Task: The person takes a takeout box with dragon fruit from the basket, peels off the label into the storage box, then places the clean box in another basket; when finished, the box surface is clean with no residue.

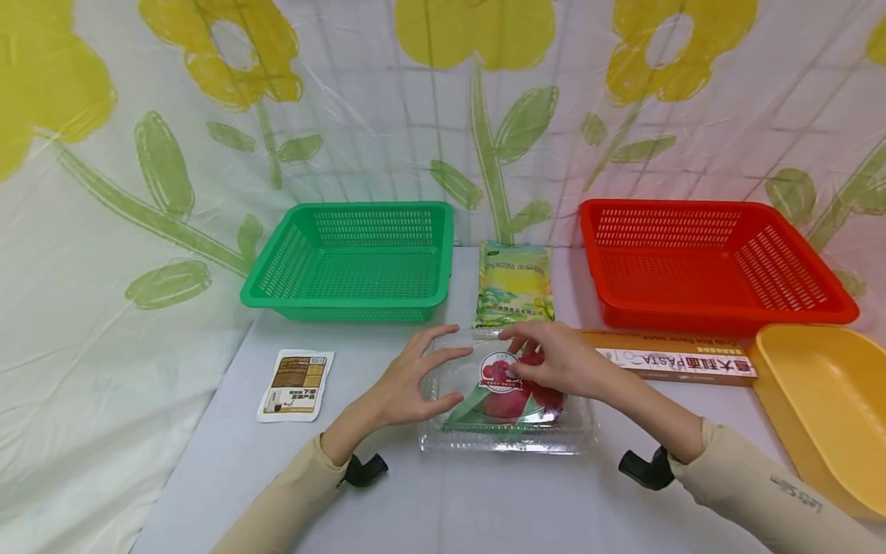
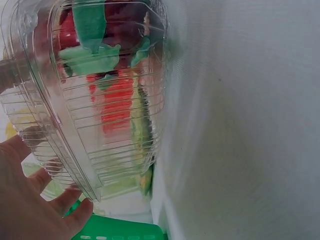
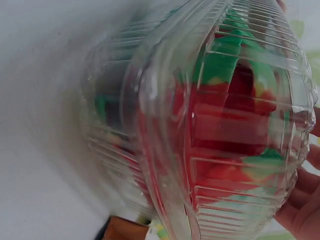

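A clear plastic clamshell box with a round red-and-white label on its lid lies closed on the table before me. Red and green contents show through its ribbed walls. My left hand has its fingers spread over the box's left side, and its fingertips meet the lid edge in the left wrist view. My right hand arches over the lid's right half, thumb beside the label and fingers towards the back edge. Both hands touch the box from above.
Behind the box lies a yellow-green packet, between a green basket and a red basket. A long pasta box lies right, beside a yellow bin. A small white-and-brown pouch lies left.
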Demonstrator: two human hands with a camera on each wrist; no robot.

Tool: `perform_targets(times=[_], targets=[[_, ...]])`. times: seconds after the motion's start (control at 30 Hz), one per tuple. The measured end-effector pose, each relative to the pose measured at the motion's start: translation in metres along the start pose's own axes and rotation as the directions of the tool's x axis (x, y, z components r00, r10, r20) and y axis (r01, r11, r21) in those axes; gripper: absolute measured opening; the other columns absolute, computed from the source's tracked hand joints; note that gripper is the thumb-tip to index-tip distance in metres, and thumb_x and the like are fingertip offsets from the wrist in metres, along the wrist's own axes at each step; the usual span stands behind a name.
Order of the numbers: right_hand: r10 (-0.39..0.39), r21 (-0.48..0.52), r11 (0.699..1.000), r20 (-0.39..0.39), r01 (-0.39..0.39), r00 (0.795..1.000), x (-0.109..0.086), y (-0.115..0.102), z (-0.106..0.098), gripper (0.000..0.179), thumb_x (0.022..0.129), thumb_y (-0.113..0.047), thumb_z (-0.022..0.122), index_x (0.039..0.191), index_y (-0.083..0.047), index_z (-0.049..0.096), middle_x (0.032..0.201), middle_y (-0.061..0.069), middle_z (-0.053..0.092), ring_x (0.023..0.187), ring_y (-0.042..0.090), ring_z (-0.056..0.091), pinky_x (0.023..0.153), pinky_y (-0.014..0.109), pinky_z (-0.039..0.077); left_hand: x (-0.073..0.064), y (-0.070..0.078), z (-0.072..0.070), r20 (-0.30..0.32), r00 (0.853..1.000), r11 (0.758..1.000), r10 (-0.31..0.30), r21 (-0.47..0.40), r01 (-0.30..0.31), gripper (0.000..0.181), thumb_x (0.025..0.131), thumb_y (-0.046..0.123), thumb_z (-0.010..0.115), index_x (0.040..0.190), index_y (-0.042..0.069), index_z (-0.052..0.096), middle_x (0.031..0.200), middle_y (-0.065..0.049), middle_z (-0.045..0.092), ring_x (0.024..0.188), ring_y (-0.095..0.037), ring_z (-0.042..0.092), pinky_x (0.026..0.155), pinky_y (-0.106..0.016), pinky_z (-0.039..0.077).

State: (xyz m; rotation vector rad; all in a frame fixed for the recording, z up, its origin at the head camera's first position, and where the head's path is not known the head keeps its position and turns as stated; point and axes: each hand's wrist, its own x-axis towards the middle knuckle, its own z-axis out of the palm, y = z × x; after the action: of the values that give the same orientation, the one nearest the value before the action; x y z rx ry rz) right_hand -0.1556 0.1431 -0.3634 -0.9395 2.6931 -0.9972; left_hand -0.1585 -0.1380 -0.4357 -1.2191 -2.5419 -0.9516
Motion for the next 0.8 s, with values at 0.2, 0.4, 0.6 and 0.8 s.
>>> perform_targets(times=[0.2,0.4,0.6,0.8], targets=[[0.002,0.025,1.0,-0.005,-0.002,1.0,0.0024,-0.0018,0.0003,0.037,0.084,-0.008,0.076,0.12,-0.005,0.066,0.092,0.001,0.07,0.082,0.015,0.064,0.073,0.029,0.056,-0.0003,0.0007,-0.0001,0.008,1.0,1.0,-0.003,-0.003,0.003,0.06,0.083,0.04,0.07,0.137,0.018,0.058,0.155,-0.005,0.032,0.142,-0.027,0.03,0.104,-0.059,0.036],[0.027,0.057,0.998,0.001,-0.027,1.0,0.0048,-0.0038,0.0006,0.033,0.083,-0.005,0.076,0.116,-0.005,0.068,0.087,-0.001,0.069,0.074,0.013,0.064,0.067,0.026,0.056,-0.0016,0.0013,0.0007,0.016,1.0,1.0,-0.013,-0.009,0.014,0.06,0.084,0.041,0.071,0.138,0.019,0.058,0.156,-0.005,0.031,0.142,-0.027,0.029,0.104,-0.059,0.037],[0.044,0.084,0.995,0.018,-0.045,0.999,0.0051,-0.0042,0.0,0.03,0.083,-0.003,0.075,0.113,-0.005,0.069,0.086,0.0,0.069,0.073,0.014,0.063,0.063,0.024,0.055,-0.0024,0.0024,0.0005,0.022,1.0,1.0,-0.015,-0.006,0.015,0.06,0.084,0.041,0.07,0.139,0.02,0.057,0.156,-0.004,0.03,0.142,-0.027,0.028,0.103,-0.059,0.037],[0.04,0.088,0.995,0.035,-0.043,0.999,0.0059,-0.0038,-0.0012,0.03,0.084,-0.003,0.074,0.113,-0.005,0.069,0.084,-0.001,0.068,0.073,0.013,0.062,0.064,0.025,0.055,-0.0022,0.0037,-0.0013,0.02,1.0,1.0,-0.015,-0.003,0.015,0.06,0.085,0.042,0.07,0.139,0.02,0.056,0.156,-0.004,0.029,0.143,-0.027,0.027,0.103,-0.059,0.037]])
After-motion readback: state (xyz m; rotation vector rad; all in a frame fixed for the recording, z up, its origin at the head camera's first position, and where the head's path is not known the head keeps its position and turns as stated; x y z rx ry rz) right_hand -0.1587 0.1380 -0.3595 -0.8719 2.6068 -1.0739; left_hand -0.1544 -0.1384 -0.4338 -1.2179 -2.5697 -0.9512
